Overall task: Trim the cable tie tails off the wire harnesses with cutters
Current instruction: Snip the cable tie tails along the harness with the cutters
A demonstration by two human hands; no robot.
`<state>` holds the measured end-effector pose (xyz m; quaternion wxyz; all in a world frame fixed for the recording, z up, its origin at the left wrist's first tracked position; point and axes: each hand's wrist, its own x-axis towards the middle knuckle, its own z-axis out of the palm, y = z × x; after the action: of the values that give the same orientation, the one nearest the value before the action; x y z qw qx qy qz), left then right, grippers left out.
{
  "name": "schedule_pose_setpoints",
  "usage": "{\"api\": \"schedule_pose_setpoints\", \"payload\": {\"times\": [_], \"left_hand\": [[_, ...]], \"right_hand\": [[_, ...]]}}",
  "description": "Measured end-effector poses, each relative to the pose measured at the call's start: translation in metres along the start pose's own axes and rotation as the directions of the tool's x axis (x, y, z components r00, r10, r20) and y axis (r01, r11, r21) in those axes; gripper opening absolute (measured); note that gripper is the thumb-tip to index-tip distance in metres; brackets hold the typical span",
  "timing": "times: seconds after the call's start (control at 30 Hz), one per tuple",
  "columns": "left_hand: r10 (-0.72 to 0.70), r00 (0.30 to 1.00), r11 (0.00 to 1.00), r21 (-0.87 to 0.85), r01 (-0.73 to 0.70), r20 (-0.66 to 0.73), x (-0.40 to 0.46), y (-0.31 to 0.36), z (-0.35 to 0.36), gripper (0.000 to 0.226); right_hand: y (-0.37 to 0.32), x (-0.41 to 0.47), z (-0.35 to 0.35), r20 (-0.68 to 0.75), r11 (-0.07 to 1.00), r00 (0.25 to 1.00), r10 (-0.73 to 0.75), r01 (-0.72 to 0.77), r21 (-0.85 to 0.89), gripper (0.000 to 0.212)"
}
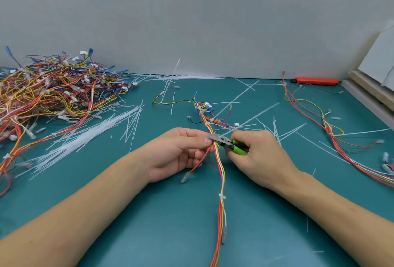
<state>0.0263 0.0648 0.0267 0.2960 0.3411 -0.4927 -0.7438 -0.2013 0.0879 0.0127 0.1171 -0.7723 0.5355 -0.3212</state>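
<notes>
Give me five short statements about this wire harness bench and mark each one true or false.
1. The right hand grips green-handled cutters. True.
2. The left hand rests empty on the teal mat. False: it holds the red, white and yellow wire harness beside the cutter's tip.
3. A big tangled pile of multicoloured harnesses lies at the far left. True.
4. The orange-red flat tool lies by the wall at the far left. False: it lies at the far right.
5. Loose white cable ties lie on the mat. True.
</notes>
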Motion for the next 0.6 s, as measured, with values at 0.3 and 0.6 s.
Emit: {"api": "schedule_pose_setpoints", "payload": {"times": [0.3,0.6], "left_hand": [[0.003,1.0,1.0,0.002,-0.003,0.006,-0.0026,0.0016,0.0032,0.01],[0.007,1.0,1.0,-0.011,-0.007,0.022,-0.0011,0.0005,0.0013,0.009]], "right_hand": [[-0.0029,0.0005,0.0001,-0.037,0.996,0.997,-0.075,0.076,0.05,0.014],[-0.0005,0.0024,0.0007,-0.017,0.997,0.997,-0.076,0.076,0.033,0.01]]}}
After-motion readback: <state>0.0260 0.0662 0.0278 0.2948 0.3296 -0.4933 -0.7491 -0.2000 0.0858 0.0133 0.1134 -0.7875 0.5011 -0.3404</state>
